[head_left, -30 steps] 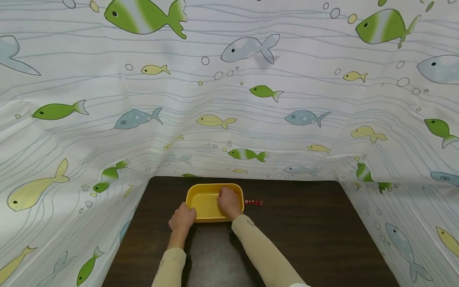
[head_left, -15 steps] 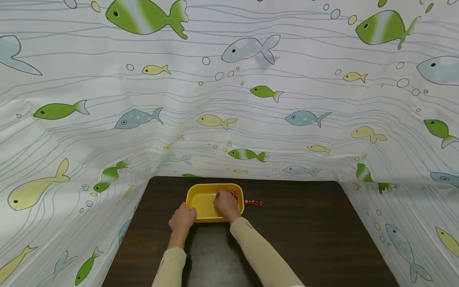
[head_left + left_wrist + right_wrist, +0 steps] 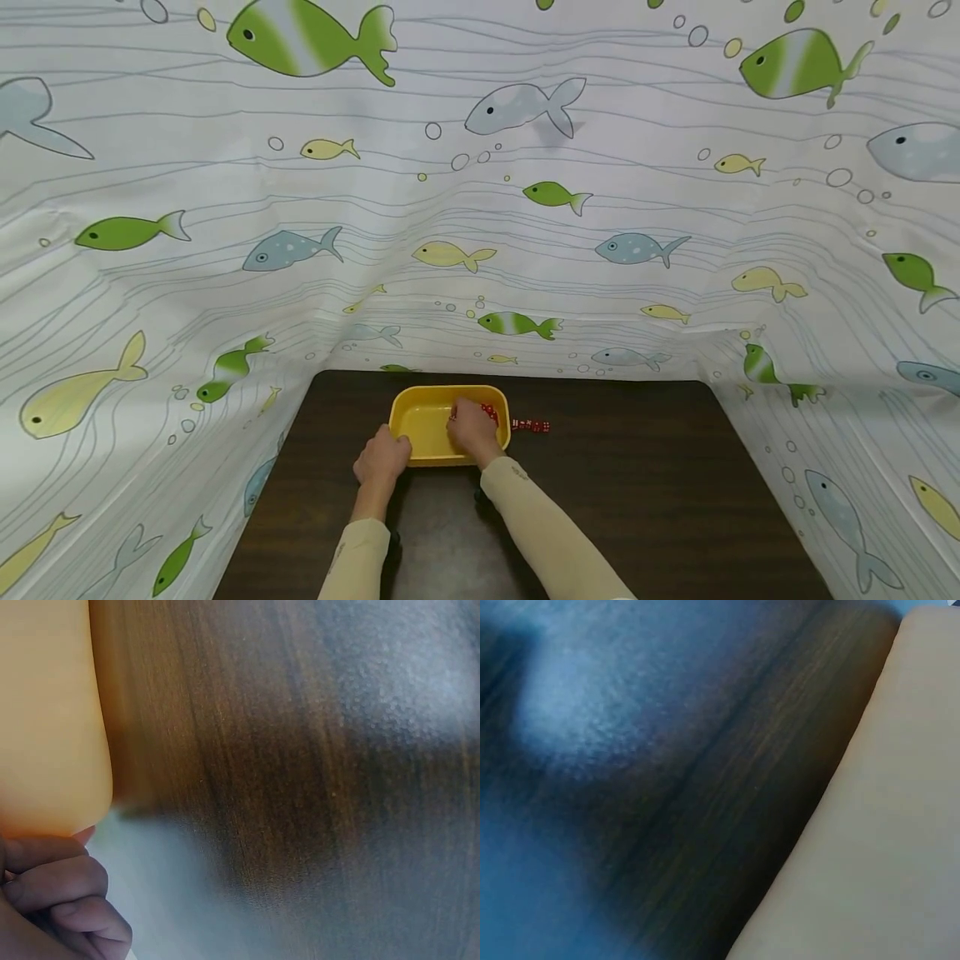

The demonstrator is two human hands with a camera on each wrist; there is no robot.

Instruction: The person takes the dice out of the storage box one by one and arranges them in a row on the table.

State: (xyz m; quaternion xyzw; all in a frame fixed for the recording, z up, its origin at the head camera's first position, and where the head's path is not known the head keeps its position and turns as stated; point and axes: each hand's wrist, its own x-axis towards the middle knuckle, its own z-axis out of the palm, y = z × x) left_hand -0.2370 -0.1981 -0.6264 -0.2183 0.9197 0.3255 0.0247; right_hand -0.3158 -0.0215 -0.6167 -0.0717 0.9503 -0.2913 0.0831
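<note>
The left hand (image 3: 382, 457) grips the near left corner of a yellow tray (image 3: 427, 429), thumb over the rim and fingers curled below it. The right hand (image 3: 472, 427) reaches down inside the tray, fingers bent, pinching a red die (image 3: 452, 413) at their tips, mostly hidden. Behind its knuckles, more red dice (image 3: 490, 411) lie by the tray's right wall.

The tray sits flat on the bench (image 3: 637, 483), left of its middle, with its far rim near the back edge. A short row of red dice (image 3: 531, 426) runs rightward from just beside the tray's right wall; whether the nearest die touches it I cannot tell. Past the row, the bench runs on well to its right edge; the stretch left of the tray is narrower. Both forearms, in cream sleeves (image 3: 551, 533), come in from the near side.

The bench top is dark, straight-grained wood with a grey sheen between the arms. Around it, white sheeting (image 3: 450, 200) printed with green, yellow and blue fish rises at the back and both sides, creased in places.
</note>
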